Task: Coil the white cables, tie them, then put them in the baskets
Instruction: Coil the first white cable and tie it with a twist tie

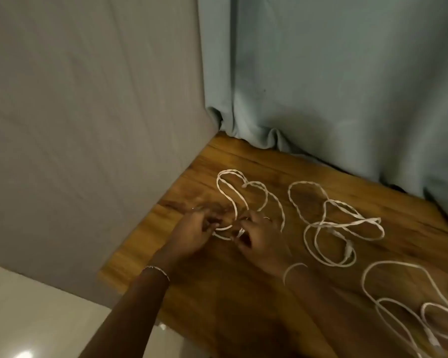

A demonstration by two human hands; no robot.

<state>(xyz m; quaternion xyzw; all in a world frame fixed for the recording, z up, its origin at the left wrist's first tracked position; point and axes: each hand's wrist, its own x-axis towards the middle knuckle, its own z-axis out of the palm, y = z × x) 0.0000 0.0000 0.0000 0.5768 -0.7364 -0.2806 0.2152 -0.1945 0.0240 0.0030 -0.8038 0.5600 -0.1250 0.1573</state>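
A wooden table [269, 164], cornered by fabric drapes [321, 73], bears loose white cables [370, 220].

I get one view, from a wide-angle camera on the person's head. It looks forward and steeply down into the corner where a grey cloth panel [88, 125] on the left meets a blue-green curtain [334, 86], close over the brown wooden counter [308, 161]. The left hand [192, 233] and right hand [259, 236] meet near centre on a looped white cable [229, 172]. Pale floor [36, 306] fills the lower left.
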